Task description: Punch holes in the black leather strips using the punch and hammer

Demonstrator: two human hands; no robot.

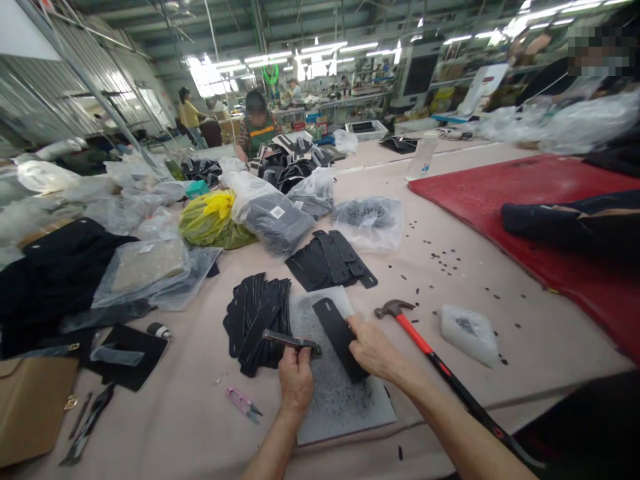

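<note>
1. Head view, left hand (296,383): fingertips clamped on a metal tool (293,342); a loose pinch could let it tilt or drop
2. Right hand (373,348): fingers closed on the edge of a black strip (337,333), just left of them, over the board (320,420); a slipping grip could skew it
3. Stacked strips (255,323), beyond the left hand: the tool's end could snag and scatter them
4. Hammer (425,345), right of the right hand: a swinging forearm could knock it
</note>
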